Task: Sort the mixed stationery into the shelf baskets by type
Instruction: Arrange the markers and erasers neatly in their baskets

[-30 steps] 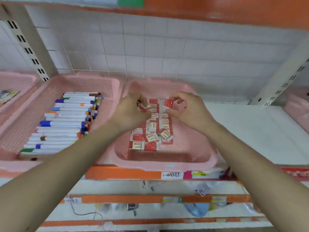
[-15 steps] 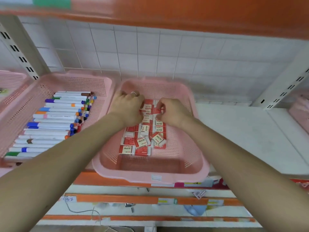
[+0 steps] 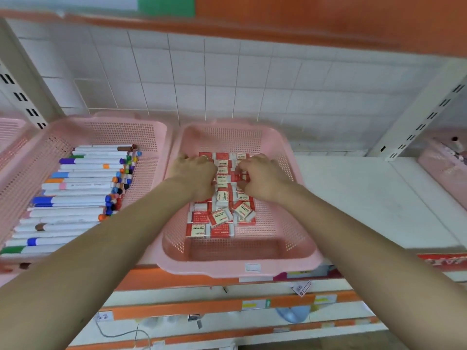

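A pink mesh basket (image 3: 242, 267) on the shelf holds several red-and-white erasers (image 3: 219, 218), some in rows and some lying loose at the front. Both of my hands are down inside it, at the back rows. My left hand (image 3: 195, 174) rests knuckles-up on the erasers with its fingers curled under, and what they hold is hidden. My right hand (image 3: 262, 179) pinches a red eraser (image 3: 237, 176) at the middle of the rows. To the left, a second pink basket (image 3: 126, 122) holds several white markers (image 3: 75, 198) with coloured caps.
More pink baskets show at the far left (image 3: 12, 137) and far right (image 3: 442, 168) edges. White shelf board (image 3: 366, 198) lies right of the eraser basket. A slotted upright (image 3: 424, 117) and the orange shelf above (image 3: 303, 26) bound the space.
Both hands have dropped from above the basket down onto the back rows of erasers. The red eraser held up in my right hand is now low among the rows.
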A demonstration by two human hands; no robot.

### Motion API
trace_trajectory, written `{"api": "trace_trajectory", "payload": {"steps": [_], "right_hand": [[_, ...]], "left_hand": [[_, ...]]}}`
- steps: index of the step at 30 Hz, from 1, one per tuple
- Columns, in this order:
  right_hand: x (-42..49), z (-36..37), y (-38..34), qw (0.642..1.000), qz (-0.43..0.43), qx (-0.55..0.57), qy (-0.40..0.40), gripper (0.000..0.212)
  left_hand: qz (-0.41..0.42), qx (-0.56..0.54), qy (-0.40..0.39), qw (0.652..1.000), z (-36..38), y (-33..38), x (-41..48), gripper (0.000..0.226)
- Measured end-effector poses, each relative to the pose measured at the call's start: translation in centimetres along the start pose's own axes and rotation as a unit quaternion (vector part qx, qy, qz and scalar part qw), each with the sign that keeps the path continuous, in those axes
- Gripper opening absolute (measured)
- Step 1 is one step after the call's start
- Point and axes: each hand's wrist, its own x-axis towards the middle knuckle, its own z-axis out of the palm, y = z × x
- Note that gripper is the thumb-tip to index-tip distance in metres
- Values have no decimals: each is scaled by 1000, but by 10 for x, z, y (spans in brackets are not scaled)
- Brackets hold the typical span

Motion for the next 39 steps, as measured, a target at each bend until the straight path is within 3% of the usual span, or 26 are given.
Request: {"api": "trace_trajectory", "payload": {"steps": [4,10,20,39], "right_hand": [[-16,-10,2,999,-14,-8,41,32],[-51,-28,11,992,19,25,123,39],[-110,-56,67,988,47,37,140,48],[-304,-110,327,983,95,25,154,53]], "left_hand": [[9,-57,29,998,-6,0,-8,17],[44,-104,110,988,-9,17,-31,38],[70,-67,145,985,-37,92,-51,50],[51,-73,153,984,-87,368,-22,58]]}}
